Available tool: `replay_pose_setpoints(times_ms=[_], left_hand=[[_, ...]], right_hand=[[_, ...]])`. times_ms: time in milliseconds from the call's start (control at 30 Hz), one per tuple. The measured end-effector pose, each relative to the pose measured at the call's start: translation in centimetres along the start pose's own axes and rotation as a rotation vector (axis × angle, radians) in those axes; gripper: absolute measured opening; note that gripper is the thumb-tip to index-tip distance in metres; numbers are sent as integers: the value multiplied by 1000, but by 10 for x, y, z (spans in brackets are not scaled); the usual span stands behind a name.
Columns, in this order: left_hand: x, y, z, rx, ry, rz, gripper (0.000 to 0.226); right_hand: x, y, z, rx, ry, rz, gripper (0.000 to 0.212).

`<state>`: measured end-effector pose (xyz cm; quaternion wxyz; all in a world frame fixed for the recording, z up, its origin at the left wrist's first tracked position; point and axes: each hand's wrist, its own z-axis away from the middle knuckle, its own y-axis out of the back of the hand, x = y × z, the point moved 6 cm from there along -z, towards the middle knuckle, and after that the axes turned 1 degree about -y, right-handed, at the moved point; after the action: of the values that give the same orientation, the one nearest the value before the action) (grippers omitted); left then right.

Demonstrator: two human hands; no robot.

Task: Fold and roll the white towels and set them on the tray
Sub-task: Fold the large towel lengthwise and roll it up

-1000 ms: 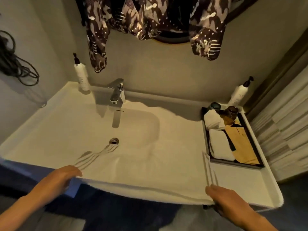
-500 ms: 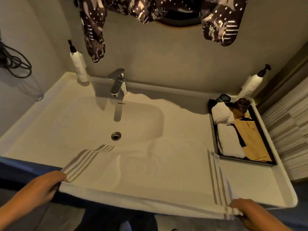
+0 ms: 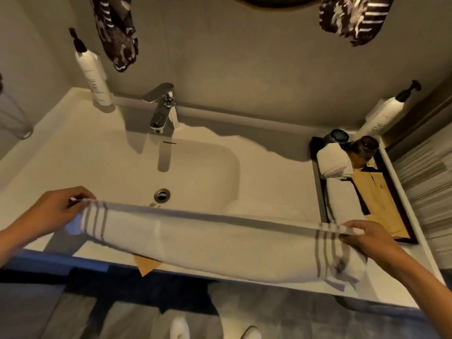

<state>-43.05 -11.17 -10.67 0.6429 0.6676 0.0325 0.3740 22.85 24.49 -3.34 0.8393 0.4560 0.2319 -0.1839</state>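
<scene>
Soap bottle (image 3: 94, 77) with a black pump is standing at the far left corner of the white tabletop (image 3: 73, 148), against the wall. Nearer to us, we are pinching the left end of the striped white towel (image 3: 203, 238) with our left hand (image 3: 57, 211), thumb and fingers closed on the edge just beside its grey stripes. The towel is stretching across the front of the tabletop from one hand to the other, its upper edge lifted taut and its lower part sagging onto the front rim. Behind it the basin is lying with its drain (image 3: 162, 195) just past the towel's upper edge, and the chrome tap (image 3: 163, 111) is rising at the back. A patterned dark garment (image 3: 117, 33) is hanging on the wall above. Below the front rim, a tan corner of paper (image 3: 146, 264) is poking out from under the towel. Further right, we are pinching the towel's other striped end with our right hand (image 3: 367, 238), fingers curled on the top edge. Just beyond that hand the dark tray (image 3: 318, 189) is sitting at the right end of the tabletop, holding two rolled white towels (image 3: 337, 182), tan paper packets (image 3: 381, 199) and two dark cups (image 3: 352, 144) at its far end. A second pump bottle (image 3: 384, 113) is leaning at the far right corner.
</scene>
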Motion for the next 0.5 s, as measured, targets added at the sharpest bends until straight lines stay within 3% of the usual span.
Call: replay_pose_setpoints(times_ms=[33,133,233,333,400,433,500], left_hand=[[4,0,-15,-10,45,46,61],[57,12,-30,17,170,90,23],[54,-3,-52,82,294,113,12],[51,-28,-63,170,377,190,21],[53,-39,-63,236,466,340,28],[51,-46,-61,227,518,377,34],[46,-57,-52,49,587,225,54]], right_hand=[[-5,-1,-6,49,-31,-14,8],[-9,-8,-22,157,-81,-90,6],[-11,-16,-29,305,-65,12,22],[-23,-31,-23,378,18,134,17],[-35,-42,-11,382,31,149,30],[-39,-45,-2,420,45,156,39],[-49,-43,21,578,78,243,43]])
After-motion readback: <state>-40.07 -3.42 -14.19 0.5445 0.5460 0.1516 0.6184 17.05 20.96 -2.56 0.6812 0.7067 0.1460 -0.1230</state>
